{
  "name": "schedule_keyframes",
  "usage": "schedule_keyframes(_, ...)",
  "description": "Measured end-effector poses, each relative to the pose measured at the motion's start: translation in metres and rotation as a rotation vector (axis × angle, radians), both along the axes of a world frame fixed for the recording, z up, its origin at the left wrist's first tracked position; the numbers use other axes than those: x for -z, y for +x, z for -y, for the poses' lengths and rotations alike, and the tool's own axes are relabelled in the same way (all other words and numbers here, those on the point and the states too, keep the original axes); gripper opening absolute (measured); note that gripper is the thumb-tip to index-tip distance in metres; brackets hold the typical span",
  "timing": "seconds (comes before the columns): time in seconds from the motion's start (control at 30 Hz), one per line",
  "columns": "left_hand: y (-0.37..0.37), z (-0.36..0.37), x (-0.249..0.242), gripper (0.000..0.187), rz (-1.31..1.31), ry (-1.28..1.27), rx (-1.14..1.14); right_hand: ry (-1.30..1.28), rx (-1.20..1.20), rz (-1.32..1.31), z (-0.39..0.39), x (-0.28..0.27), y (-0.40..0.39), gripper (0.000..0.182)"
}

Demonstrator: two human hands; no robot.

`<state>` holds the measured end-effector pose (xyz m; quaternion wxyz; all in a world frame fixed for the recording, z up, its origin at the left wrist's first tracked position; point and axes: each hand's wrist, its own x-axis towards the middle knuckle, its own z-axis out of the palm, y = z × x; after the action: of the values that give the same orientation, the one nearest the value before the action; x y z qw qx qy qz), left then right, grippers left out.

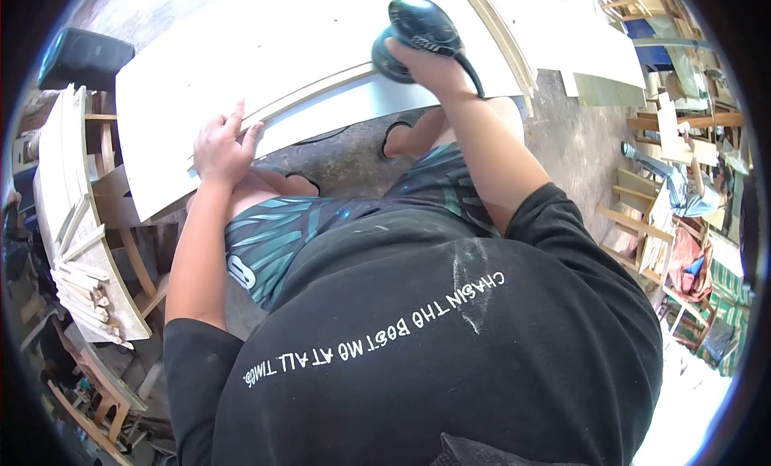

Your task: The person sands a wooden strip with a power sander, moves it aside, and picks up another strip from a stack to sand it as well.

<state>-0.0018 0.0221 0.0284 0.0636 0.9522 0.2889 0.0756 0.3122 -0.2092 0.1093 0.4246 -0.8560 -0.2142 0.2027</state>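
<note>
My right hand (430,67) is wrapped round a teal and black power sander (424,24), and a dark cord runs down by the wrist. The sander is over the near edge of a long white frame or panel edged with pale wooden strips (321,87). My left hand (225,145) lies on the near left end of that piece, its thumb and index finger spread apart. Beneath the piece is a broad white board (161,128). Whether the sander's pad touches the strip is hard to make out.
A black box-like object (87,59) stands at the upper left. Below it, a side bench (60,157) carries thin wood offcuts (84,293). Wooden frames and boards (634,193) crowd the right, where another person (697,194) is partly visible. My legs are under the work surface.
</note>
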Motion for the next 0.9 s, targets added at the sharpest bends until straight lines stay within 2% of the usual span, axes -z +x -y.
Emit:
schedule_keyframes(0.07, -0.003, -0.001, 0.004, 0.059, 0.071, 0.023, 0.035, -0.07, -0.056, 0.027, 0.012, 0.017, 0.026, 0.071)
schedule_keyframes(0.13, -0.006, -0.004, 0.011, 0.06, 0.161, 0.045, 0.092, -0.073, -0.042, 0.071, 0.017, -0.005, 0.022, 0.071)
schedule_keyframes(0.23, -0.01, -0.008, 0.004, 0.059, 0.189, -0.029, 0.045, -0.062, -0.112, 0.06, 0.018, -0.015, 0.019, 0.069)
schedule_keyframes(0.33, -0.013, -0.034, -0.005, 0.057, 0.186, 0.146, -0.167, -0.078, -0.126, -0.022, 0.018, -0.014, 0.006, 0.068)
schedule_keyframes(0.37, -0.014, -0.038, -0.004, 0.056, 0.125, 0.09, -0.207, -0.12, -0.132, -0.043, 0.014, -0.015, -0.001, 0.067)
schedule_keyframes(0.4, -0.015, -0.04, 0.004, 0.055, 0.065, 0.156, -0.164, -0.159, -0.14, -0.062, 0.009, -0.015, -0.003, 0.066)
schedule_keyframes(0.47, -0.022, -0.039, 0.024, 0.055, -0.062, 0.281, -0.069, -0.09, -0.177, -0.074, 0.001, 0.001, -0.007, 0.062)
schedule_keyframes(0.5, -0.018, -0.033, 0.011, 0.055, -0.129, 0.167, -0.11, -0.093, -0.165, -0.079, -0.006, -0.003, -0.016, 0.06)
schedule_keyframes(0.53, -0.019, -0.033, 0.011, 0.055, -0.115, 0.175, -0.098, -0.097, -0.154, -0.083, -0.011, -0.004, -0.023, 0.057)
schedule_keyframes(0.57, -0.018, -0.034, 0.013, 0.054, -0.1, 0.185, -0.089, -0.054, -0.194, -0.094, -0.015, 0.017, -0.019, 0.058)
schedule_keyframes(0.7, -0.017, -0.036, 0.017, 0.054, -0.112, 0.207, -0.062, 0.054, -0.213, -0.173, -0.042, 0.017, -0.046, 0.059)
schedule_keyframes(0.73, -0.016, -0.037, 0.018, 0.054, -0.124, 0.183, -0.076, 0.166, -0.223, -0.178, -0.048, 0.018, -0.056, 0.056)
schedule_keyframes(0.8, -0.018, -0.038, 0.021, 0.055, -0.144, 0.131, -0.091, 0.202, -0.34, -0.168, -0.067, 0.017, -0.07, 0.044)
schedule_keyframes(0.87, -0.016, -0.038, 0.022, 0.055, -0.162, 0.089, -0.127, 0.176, -0.526, 0.069, -0.088, 0.027, -0.081, 0.039)
schedule_keyframes(0.9, -0.016, -0.038, 0.023, 0.055, -0.174, 0.064, -0.145, 0.222, -0.522, 0.061, -0.092, 0.025, -0.087, 0.044)
